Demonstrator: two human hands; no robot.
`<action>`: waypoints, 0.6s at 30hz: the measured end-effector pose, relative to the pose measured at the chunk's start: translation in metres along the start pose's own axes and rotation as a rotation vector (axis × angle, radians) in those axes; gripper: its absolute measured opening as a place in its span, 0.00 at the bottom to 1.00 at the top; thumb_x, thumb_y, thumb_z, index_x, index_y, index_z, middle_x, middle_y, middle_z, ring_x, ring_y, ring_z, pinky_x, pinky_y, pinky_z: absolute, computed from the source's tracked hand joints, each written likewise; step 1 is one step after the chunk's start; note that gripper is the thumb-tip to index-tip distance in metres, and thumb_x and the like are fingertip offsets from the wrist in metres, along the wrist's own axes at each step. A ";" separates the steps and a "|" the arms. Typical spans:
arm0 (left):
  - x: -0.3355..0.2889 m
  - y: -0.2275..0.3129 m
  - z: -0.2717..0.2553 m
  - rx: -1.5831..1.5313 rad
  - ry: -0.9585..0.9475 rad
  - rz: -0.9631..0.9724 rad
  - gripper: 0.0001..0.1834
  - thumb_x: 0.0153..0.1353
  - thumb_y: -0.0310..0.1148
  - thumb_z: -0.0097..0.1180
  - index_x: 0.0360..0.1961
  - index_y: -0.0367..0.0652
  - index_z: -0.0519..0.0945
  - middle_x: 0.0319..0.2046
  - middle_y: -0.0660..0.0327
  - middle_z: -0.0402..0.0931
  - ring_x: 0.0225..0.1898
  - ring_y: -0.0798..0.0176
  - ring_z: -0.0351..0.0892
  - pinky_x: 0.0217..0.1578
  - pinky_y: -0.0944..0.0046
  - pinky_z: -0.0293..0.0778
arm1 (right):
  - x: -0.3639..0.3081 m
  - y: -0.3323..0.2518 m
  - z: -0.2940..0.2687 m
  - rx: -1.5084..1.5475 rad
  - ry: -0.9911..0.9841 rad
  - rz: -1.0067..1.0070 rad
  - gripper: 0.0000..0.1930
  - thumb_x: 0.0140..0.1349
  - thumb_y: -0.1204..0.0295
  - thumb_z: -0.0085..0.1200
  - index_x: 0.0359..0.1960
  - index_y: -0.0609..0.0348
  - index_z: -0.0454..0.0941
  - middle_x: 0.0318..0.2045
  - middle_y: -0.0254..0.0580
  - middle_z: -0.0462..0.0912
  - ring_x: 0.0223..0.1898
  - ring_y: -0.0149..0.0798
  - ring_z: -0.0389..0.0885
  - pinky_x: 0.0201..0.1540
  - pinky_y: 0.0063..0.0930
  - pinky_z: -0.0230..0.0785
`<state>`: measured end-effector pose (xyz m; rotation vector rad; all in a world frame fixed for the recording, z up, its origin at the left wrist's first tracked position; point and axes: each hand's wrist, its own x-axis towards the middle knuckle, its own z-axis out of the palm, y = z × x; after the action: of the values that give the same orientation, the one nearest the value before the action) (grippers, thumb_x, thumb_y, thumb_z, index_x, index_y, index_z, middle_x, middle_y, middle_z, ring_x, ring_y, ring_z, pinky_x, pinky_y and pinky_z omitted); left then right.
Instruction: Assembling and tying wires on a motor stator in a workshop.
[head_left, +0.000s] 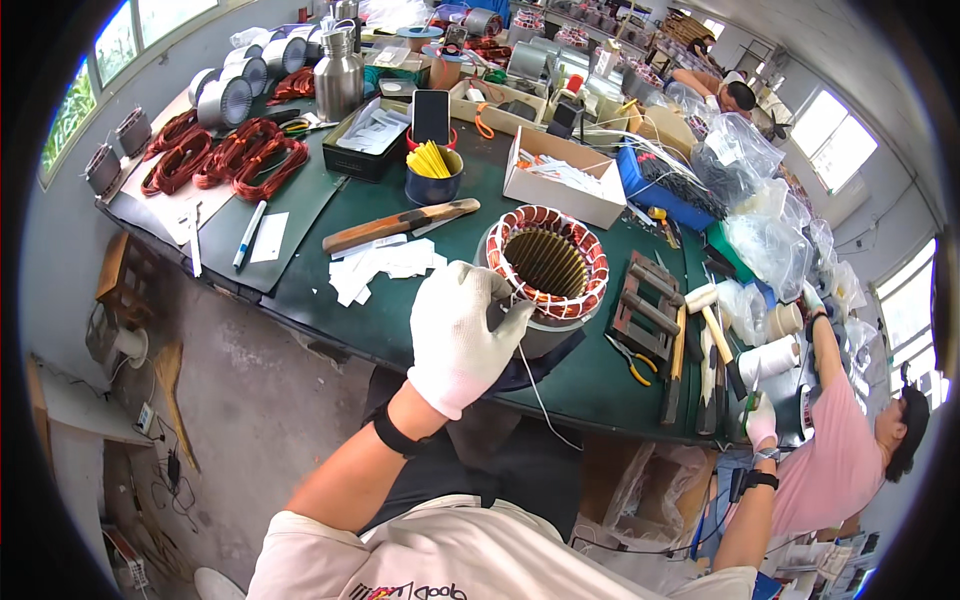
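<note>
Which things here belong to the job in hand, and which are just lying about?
Seemingly in the job:
wound stator at the left hand
white cord
green item in the right hand

Just lying about, apparently:
steel bottle
phone
pen

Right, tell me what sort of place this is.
Probably a motor-winding workshop: a stator ringed with copper windings stands on the green workbench, with bundled copper-coloured coils and reels beyond.

Stator point(548, 262): copper-red winding ring point(540, 216), banded white; bore shows brassy stripes. Left hand point(458, 332): wears a plain white glove. Workbench point(305, 288): dark green. Sticks point(430, 160): bright yellow. Pot point(434, 187): dark blue. Wire coils point(238, 150): deep red. Pliers point(640, 375): yellow handles.
</note>
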<state>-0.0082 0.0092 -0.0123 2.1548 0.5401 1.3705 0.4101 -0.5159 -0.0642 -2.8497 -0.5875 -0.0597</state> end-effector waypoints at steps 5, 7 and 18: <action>-0.005 0.005 0.005 0.036 0.004 -0.067 0.12 0.52 0.27 0.76 0.29 0.40 0.81 0.28 0.57 0.77 0.29 0.56 0.79 0.33 0.58 0.74 | -0.009 -0.056 -0.033 0.288 0.124 0.060 0.29 0.55 0.81 0.62 0.62 0.65 0.74 0.37 0.39 0.79 0.33 0.37 0.82 0.38 0.36 0.78; -0.007 0.006 0.006 0.016 0.011 -0.088 0.11 0.54 0.26 0.75 0.30 0.40 0.81 0.27 0.58 0.77 0.28 0.58 0.79 0.32 0.59 0.75 | -0.043 -0.170 -0.059 0.610 0.059 0.079 0.30 0.55 0.80 0.64 0.62 0.64 0.74 0.37 0.40 0.80 0.35 0.34 0.82 0.40 0.32 0.77; -0.006 -0.002 0.007 -0.134 -0.052 -0.128 0.08 0.55 0.21 0.69 0.31 0.40 0.80 0.26 0.60 0.78 0.23 0.66 0.79 0.29 0.66 0.77 | -0.111 -0.399 -0.075 0.435 -0.567 -0.639 0.33 0.52 0.60 0.81 0.57 0.61 0.81 0.34 0.40 0.83 0.28 0.30 0.78 0.34 0.26 0.74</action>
<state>-0.0037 0.0058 -0.0199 2.0075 0.5407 1.2431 0.1516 -0.2196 0.0856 -2.1371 -1.3991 0.6923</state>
